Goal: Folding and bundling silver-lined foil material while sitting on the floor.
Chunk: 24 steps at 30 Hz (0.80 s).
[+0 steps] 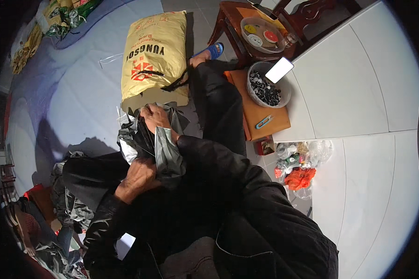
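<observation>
A crumpled grey plastic bag (pixel 168 151) lies in my lap, its mouth spread around something flat and black (pixel 145 135) whose kind I cannot make out. My left hand (pixel 140 176) is closed on the near edge of the bag, fingertips partly hidden in the folds. Farther off, my right hand (pixel 154 116) curls downward at the far end of the bag, gripping at the black thing and the plastic; what lies under its fingers is hidden. Just beyond it stands a big yellow woven sack (pixel 160 42), its near end against the bag.
At my right, a clear tub of small black and grey pieces (pixel 265 88) sits on a brown board (pixel 270 122), with a phone (pixel 280 70) on its rim. Blue thread snips (pixel 264 122) lie nearby. A wooden stool (pixel 230 23) holds another tub (pixel 260 35). Dark bundles (pixel 77 200) lie left.
</observation>
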Each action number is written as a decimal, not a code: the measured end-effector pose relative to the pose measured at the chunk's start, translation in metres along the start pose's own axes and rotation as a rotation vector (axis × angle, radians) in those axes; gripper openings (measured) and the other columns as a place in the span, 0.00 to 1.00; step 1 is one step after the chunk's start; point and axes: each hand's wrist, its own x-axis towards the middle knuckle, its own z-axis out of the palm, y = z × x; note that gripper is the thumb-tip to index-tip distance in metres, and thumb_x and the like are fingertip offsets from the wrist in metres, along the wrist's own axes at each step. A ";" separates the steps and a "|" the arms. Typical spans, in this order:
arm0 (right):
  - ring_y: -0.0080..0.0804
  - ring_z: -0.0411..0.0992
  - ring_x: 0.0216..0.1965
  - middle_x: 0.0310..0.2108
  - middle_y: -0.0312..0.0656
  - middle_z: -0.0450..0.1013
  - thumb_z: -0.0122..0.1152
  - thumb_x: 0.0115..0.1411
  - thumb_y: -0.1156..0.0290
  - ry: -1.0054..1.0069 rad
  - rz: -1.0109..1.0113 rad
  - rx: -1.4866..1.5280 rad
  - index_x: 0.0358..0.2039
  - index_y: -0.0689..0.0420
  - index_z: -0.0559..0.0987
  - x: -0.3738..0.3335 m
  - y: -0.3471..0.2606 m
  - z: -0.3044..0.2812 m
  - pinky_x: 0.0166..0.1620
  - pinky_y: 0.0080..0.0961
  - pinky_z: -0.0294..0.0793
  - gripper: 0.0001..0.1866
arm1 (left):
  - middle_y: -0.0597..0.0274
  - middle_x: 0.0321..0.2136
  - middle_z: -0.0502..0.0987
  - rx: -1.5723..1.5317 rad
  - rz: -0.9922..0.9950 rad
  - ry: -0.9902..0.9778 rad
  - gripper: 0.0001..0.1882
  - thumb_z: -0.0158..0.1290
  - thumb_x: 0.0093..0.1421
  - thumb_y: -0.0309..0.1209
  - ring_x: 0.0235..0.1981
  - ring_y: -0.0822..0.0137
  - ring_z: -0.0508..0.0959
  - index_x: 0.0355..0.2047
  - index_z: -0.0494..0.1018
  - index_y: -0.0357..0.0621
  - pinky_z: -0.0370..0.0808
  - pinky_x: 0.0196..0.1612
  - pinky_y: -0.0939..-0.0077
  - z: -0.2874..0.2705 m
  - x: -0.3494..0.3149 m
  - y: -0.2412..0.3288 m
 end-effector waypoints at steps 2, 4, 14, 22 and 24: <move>0.54 0.73 0.33 0.29 0.53 0.74 0.53 0.62 0.67 0.026 -0.055 -0.014 0.34 0.61 0.74 0.000 0.002 0.001 0.38 0.43 0.72 0.10 | 0.48 0.26 0.77 -0.004 0.000 -0.020 0.21 0.69 0.42 0.42 0.29 0.47 0.79 0.27 0.78 0.37 0.75 0.33 0.55 0.002 0.000 -0.002; 0.54 0.73 0.32 0.28 0.54 0.74 0.54 0.62 0.66 0.002 0.030 0.085 0.33 0.62 0.74 -0.002 0.001 0.001 0.37 0.44 0.72 0.10 | 0.47 0.25 0.77 0.033 -0.032 -0.037 0.21 0.68 0.41 0.43 0.30 0.47 0.79 0.26 0.78 0.37 0.75 0.33 0.55 0.005 -0.001 0.000; 0.56 0.73 0.32 0.27 0.57 0.73 0.55 0.63 0.62 -0.145 0.195 0.134 0.29 0.64 0.74 -0.011 -0.017 -0.006 0.37 0.44 0.71 0.16 | 0.45 0.26 0.78 -0.112 -0.079 0.012 0.21 0.67 0.44 0.45 0.31 0.49 0.80 0.28 0.80 0.39 0.76 0.34 0.56 0.022 0.006 0.002; 0.52 0.74 0.27 0.26 0.55 0.74 0.56 0.63 0.59 -0.296 -0.044 -0.193 0.32 0.64 0.76 0.002 -0.022 -0.029 0.32 0.41 0.72 0.18 | 0.49 0.22 0.79 -0.094 0.005 0.050 0.21 0.65 0.47 0.47 0.25 0.45 0.78 0.30 0.81 0.40 0.76 0.30 0.57 0.026 0.005 0.004; 0.49 0.74 0.25 0.25 0.52 0.74 0.54 0.63 0.66 -0.365 0.032 -0.063 0.32 0.63 0.75 0.017 -0.020 -0.046 0.30 0.39 0.72 0.11 | 0.47 0.24 0.79 -0.154 -0.027 0.092 0.21 0.65 0.48 0.47 0.25 0.44 0.79 0.31 0.81 0.40 0.76 0.30 0.56 0.030 0.004 0.003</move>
